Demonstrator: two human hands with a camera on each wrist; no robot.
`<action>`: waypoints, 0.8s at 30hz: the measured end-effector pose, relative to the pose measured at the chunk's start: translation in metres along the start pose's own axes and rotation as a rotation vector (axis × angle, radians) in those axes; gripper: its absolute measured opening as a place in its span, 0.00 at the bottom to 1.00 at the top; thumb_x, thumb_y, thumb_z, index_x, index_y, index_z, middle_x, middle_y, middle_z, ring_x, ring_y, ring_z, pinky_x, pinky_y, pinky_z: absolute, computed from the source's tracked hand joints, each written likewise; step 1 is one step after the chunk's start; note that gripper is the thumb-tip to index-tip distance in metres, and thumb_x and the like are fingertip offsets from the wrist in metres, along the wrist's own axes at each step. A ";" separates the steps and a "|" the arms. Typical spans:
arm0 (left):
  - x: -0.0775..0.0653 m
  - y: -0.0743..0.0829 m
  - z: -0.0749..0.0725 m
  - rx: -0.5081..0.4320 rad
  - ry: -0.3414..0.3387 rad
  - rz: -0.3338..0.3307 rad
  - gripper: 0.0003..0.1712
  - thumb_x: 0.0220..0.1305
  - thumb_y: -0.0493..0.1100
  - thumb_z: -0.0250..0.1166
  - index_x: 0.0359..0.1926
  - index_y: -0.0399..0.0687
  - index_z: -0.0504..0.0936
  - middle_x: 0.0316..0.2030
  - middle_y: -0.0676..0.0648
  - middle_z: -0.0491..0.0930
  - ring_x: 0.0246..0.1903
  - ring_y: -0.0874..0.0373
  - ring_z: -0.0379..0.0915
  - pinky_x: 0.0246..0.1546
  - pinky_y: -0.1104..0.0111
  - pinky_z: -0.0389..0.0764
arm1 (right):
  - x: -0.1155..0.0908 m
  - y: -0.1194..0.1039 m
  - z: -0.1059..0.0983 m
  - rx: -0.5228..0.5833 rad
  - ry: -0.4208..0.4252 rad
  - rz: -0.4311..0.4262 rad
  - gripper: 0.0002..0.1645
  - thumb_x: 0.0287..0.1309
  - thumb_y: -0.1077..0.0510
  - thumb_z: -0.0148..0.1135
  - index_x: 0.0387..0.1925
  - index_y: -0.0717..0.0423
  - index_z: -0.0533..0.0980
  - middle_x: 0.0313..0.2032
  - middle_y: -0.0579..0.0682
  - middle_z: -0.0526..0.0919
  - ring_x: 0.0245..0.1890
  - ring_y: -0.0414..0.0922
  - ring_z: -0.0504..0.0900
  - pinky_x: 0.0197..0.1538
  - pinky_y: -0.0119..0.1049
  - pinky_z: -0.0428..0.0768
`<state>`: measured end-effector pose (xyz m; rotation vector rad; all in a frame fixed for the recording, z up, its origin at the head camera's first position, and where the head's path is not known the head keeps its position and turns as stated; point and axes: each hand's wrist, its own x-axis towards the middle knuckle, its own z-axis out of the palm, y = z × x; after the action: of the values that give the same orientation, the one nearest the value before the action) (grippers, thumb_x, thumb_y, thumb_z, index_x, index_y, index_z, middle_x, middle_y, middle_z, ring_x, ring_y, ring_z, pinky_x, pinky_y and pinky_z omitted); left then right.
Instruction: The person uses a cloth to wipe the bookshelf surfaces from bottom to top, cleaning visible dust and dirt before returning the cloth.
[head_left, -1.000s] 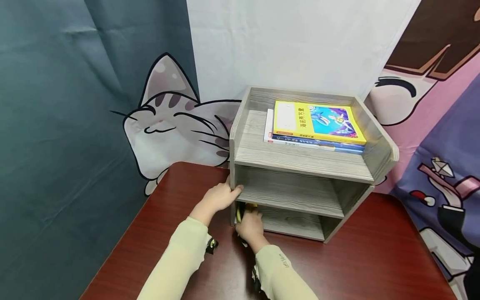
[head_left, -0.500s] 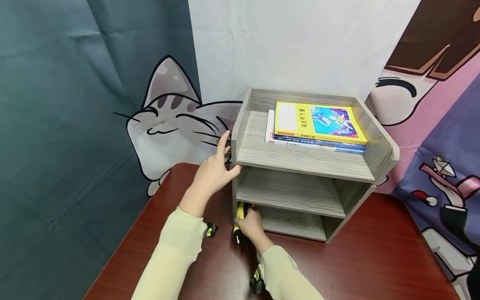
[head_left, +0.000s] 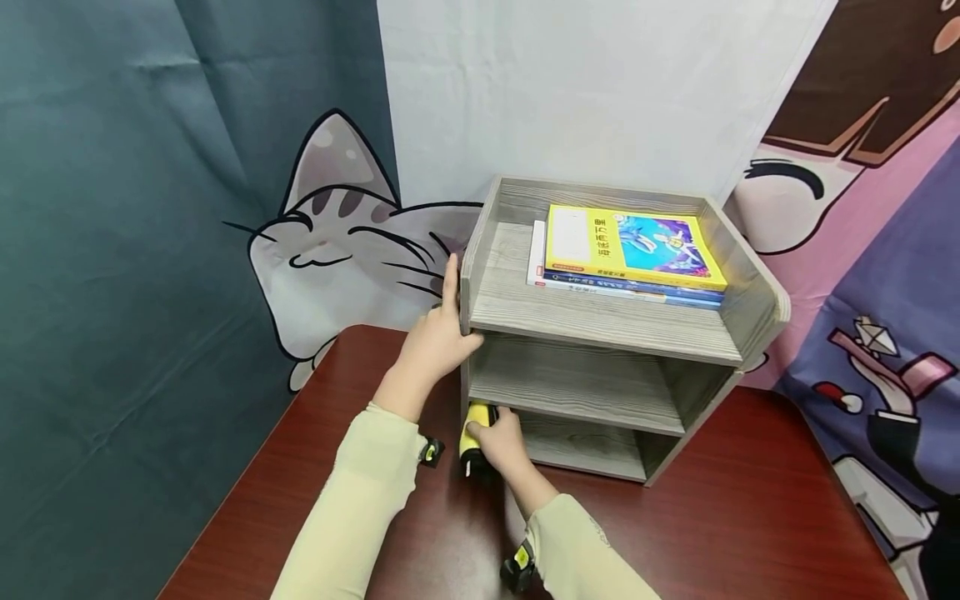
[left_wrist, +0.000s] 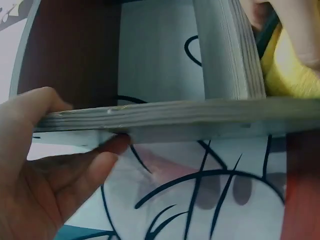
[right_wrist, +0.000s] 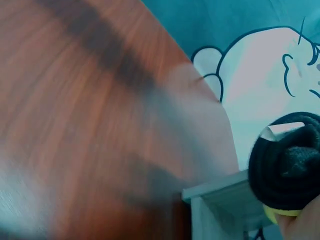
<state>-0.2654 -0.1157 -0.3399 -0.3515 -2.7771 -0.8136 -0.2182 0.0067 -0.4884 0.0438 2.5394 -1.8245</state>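
Observation:
A small grey wood-grain shelf (head_left: 600,342) stands on the table. My left hand (head_left: 431,346) holds its left side panel near the upper board, thumb at the front edge and fingers along the outer face; the left wrist view shows the panel (left_wrist: 165,117) between thumb and fingers. At the left end of the bottom compartment, my right hand (head_left: 504,440) grips a yellow-and-black rolled soft cloth (head_left: 472,437), its kind unclear. Its black rolled end with a white tag (right_wrist: 280,165) points outward in the right wrist view. The cloth's inner end is hidden inside the compartment.
Several books (head_left: 633,246) lie stacked on the top level, a yellow one uppermost. The reddish-brown table (head_left: 712,533) extends in front and to both sides. A printed cat curtain (head_left: 322,250) hangs behind.
My left hand has left its lower hold, risen along the side panel and taken hold higher up. My right hand has drawn the rolled cloth outward, so more of it shows.

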 end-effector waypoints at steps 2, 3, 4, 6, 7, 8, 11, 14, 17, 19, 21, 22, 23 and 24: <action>0.001 -0.002 0.003 -0.003 -0.053 -0.033 0.52 0.56 0.48 0.59 0.72 0.54 0.35 0.32 0.35 0.80 0.23 0.47 0.75 0.23 0.57 0.72 | -0.004 0.000 0.002 0.089 0.018 0.004 0.23 0.44 0.61 0.61 0.40 0.74 0.69 0.33 0.65 0.73 0.24 0.48 0.75 0.28 0.38 0.75; 0.001 -0.002 0.005 -0.004 -0.072 -0.040 0.49 0.58 0.49 0.57 0.72 0.52 0.38 0.35 0.35 0.80 0.25 0.46 0.76 0.25 0.56 0.73 | -0.007 0.000 0.003 0.118 0.035 -0.009 0.27 0.45 0.59 0.61 0.43 0.77 0.67 0.36 0.67 0.70 0.25 0.48 0.74 0.29 0.37 0.75; 0.001 -0.002 0.005 -0.005 -0.088 -0.041 0.45 0.60 0.50 0.55 0.72 0.50 0.41 0.38 0.35 0.79 0.29 0.45 0.77 0.28 0.55 0.73 | -0.009 0.001 0.004 0.141 0.050 -0.009 0.31 0.45 0.58 0.62 0.47 0.78 0.66 0.39 0.69 0.68 0.28 0.50 0.74 0.31 0.37 0.75; 0.000 -0.003 0.006 -0.008 -0.102 -0.028 0.40 0.62 0.51 0.52 0.71 0.48 0.47 0.43 0.35 0.78 0.35 0.44 0.77 0.34 0.53 0.74 | -0.011 0.001 0.007 0.135 0.086 -0.033 0.34 0.45 0.56 0.62 0.49 0.77 0.66 0.41 0.69 0.65 0.31 0.52 0.72 0.33 0.39 0.75; 0.000 -0.003 0.006 -0.015 -0.111 -0.027 0.40 0.62 0.51 0.52 0.71 0.47 0.47 0.45 0.35 0.78 0.37 0.44 0.77 0.36 0.53 0.74 | -0.012 0.001 0.008 0.112 0.100 -0.040 0.35 0.45 0.56 0.62 0.50 0.77 0.65 0.42 0.68 0.64 0.32 0.53 0.71 0.35 0.40 0.74; 0.000 -0.003 0.006 -0.021 -0.118 -0.026 0.39 0.63 0.51 0.51 0.71 0.47 0.47 0.46 0.35 0.77 0.39 0.44 0.77 0.38 0.52 0.73 | -0.012 0.001 0.009 0.068 0.118 -0.051 0.34 0.44 0.57 0.62 0.50 0.77 0.66 0.41 0.68 0.65 0.33 0.53 0.71 0.36 0.41 0.73; -0.001 -0.003 0.005 -0.035 -0.129 -0.027 0.38 0.64 0.52 0.50 0.71 0.47 0.48 0.49 0.35 0.77 0.42 0.44 0.76 0.41 0.52 0.73 | -0.011 0.001 0.013 -0.127 0.155 -0.086 0.32 0.41 0.59 0.62 0.48 0.75 0.70 0.38 0.65 0.67 0.36 0.56 0.71 0.40 0.46 0.74; -0.001 -0.003 0.004 -0.042 -0.131 -0.028 0.38 0.64 0.52 0.50 0.71 0.48 0.48 0.50 0.36 0.76 0.43 0.44 0.76 0.42 0.53 0.73 | -0.011 0.001 0.017 -0.341 0.176 -0.119 0.33 0.41 0.58 0.63 0.49 0.75 0.71 0.37 0.64 0.70 0.40 0.57 0.70 0.42 0.48 0.73; -0.002 -0.003 0.003 -0.044 -0.126 -0.028 0.38 0.64 0.52 0.50 0.71 0.49 0.47 0.50 0.36 0.76 0.44 0.44 0.76 0.43 0.52 0.73 | -0.011 0.003 0.019 -0.443 0.180 -0.150 0.31 0.42 0.57 0.64 0.48 0.73 0.72 0.37 0.64 0.71 0.41 0.58 0.70 0.41 0.49 0.72; -0.002 -0.003 0.004 -0.040 -0.121 -0.028 0.38 0.64 0.52 0.50 0.71 0.49 0.47 0.50 0.36 0.76 0.43 0.43 0.76 0.42 0.52 0.73 | -0.010 0.005 0.020 -0.464 0.174 -0.152 0.30 0.42 0.56 0.64 0.47 0.72 0.72 0.37 0.64 0.71 0.40 0.58 0.71 0.40 0.49 0.72; -0.002 -0.002 0.004 -0.034 -0.118 -0.031 0.38 0.64 0.52 0.49 0.71 0.48 0.48 0.49 0.36 0.77 0.43 0.43 0.76 0.42 0.52 0.73 | -0.009 0.008 0.020 -0.460 0.170 -0.149 0.30 0.42 0.56 0.63 0.47 0.72 0.73 0.37 0.64 0.72 0.41 0.58 0.71 0.40 0.49 0.72; -0.002 -0.002 0.005 -0.031 -0.120 -0.031 0.38 0.64 0.52 0.49 0.71 0.48 0.48 0.48 0.36 0.77 0.42 0.43 0.76 0.41 0.52 0.73 | -0.008 0.010 0.020 -0.457 0.166 -0.144 0.30 0.42 0.56 0.63 0.47 0.72 0.72 0.38 0.65 0.72 0.41 0.58 0.71 0.40 0.49 0.72; -0.002 -0.002 0.005 -0.029 -0.121 -0.032 0.38 0.64 0.52 0.49 0.71 0.48 0.48 0.48 0.36 0.77 0.41 0.43 0.76 0.41 0.52 0.73 | -0.007 0.012 0.019 -0.457 0.165 -0.140 0.30 0.42 0.56 0.63 0.47 0.72 0.73 0.38 0.65 0.73 0.41 0.59 0.72 0.40 0.49 0.72; -0.002 -0.002 0.006 -0.026 -0.120 -0.032 0.38 0.64 0.52 0.49 0.71 0.48 0.49 0.48 0.36 0.77 0.41 0.43 0.76 0.40 0.52 0.73 | -0.006 0.015 0.019 -0.459 0.164 -0.137 0.30 0.42 0.56 0.63 0.47 0.73 0.72 0.39 0.66 0.73 0.42 0.59 0.72 0.41 0.50 0.73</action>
<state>-0.2650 -0.1141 -0.3460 -0.3732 -2.8923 -0.8644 -0.2118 -0.0070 -0.5083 0.0146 3.0797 -1.2718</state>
